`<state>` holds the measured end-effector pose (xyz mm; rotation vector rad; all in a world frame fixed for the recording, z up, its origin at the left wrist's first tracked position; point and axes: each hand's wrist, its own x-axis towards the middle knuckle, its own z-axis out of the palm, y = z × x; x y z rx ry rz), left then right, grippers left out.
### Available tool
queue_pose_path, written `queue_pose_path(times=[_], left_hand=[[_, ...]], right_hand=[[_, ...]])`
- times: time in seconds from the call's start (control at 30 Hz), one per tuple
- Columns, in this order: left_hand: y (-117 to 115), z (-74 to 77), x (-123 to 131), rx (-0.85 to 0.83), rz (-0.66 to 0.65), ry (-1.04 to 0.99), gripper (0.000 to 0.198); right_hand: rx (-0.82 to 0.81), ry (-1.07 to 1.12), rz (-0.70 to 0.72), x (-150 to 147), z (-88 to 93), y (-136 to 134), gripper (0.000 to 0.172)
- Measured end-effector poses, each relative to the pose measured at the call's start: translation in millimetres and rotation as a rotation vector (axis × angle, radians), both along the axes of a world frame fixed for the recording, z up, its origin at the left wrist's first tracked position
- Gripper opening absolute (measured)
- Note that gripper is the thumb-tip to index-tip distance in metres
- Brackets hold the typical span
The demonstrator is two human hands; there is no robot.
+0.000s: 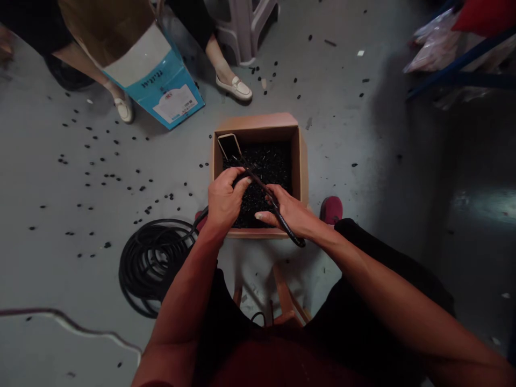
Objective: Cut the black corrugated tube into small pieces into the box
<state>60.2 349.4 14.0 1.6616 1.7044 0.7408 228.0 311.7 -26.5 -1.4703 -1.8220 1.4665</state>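
Your left hand (227, 194) pinches smooth black hose (202, 213) between thumb and fingertips while your right hand (285, 211), fingers curled and thumb spread off, holds a long, dark rod (278, 210) above a cardboard box (303, 161) of small black pieces (268, 158), your left forearm (193, 285) partly hiding the hose's coil (131, 269) on the grey floor (80, 285).

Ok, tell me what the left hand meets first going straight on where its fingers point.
Likely the dark tool in the right hand, just beyond the fingers of the left hand; depth is unclear from this view.
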Motion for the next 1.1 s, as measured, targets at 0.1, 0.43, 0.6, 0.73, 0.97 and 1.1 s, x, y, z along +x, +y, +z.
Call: queue_pose_path(times=[0.1,0.43,0.6,0.73,0.97,1.1], left_hand=[[0.2,-0.4,-0.1,0.008,0.011,-0.010,0.014],[-0.7,-3.0,-1.4,0.017,0.013,-0.003,0.013],[-1.5,-2.5,0.7,0.034,-0.010,0.032,0.015],[-2.5,-3.5,1.0,0.049,-0.030,0.084,0.016],[-3.4,-3.5,0.8,0.014,-0.041,0.127,0.019],[-3.5,-3.6,-0.4,-0.043,-0.044,0.140,0.018]], right_hand=[[-0.027,0.046,-0.005,-0.5,0.8,-0.7,0.065],[-0.009,0.044,-0.014,0.1,-2.0,-2.0,0.063],[-0.022,0.059,-0.037,-2.3,-3.1,-2.0,0.061],[-0.009,0.023,-0.058,-3.8,-1.9,-1.4,0.055],[0.013,-0.032,-0.109,-8.4,-3.0,-4.7,0.029],[0.016,-0.067,-0.104,-9.4,-6.6,-7.8,0.023]])
